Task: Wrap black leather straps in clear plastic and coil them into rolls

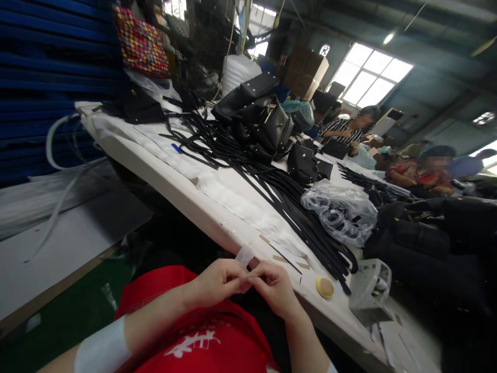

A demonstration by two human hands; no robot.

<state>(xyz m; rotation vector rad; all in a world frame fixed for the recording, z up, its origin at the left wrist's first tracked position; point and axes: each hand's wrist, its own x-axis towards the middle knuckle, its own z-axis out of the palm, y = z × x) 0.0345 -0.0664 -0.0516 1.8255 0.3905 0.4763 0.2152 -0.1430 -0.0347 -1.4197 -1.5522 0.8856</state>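
The left hand [217, 282] and right hand [278, 289] are close together, finger and thumb pinching a thin, clear strip [244, 255] by the near edge of the bench [155, 178], and it could rip if they tug too hard or drop if they let go.

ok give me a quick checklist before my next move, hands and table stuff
1. Left hand and right hand both on the clear film: ok, fingertips pinching together.
2. Film free of creases: not ok, looks crumpled.
3. Black straps untangled: not ok, they cross at the far end.
4. Black handbags away from the table's near edge: ok.
5. Yellow-rimmed disc on the table: ok.
6. Plastic bag sealed: cannot tell.
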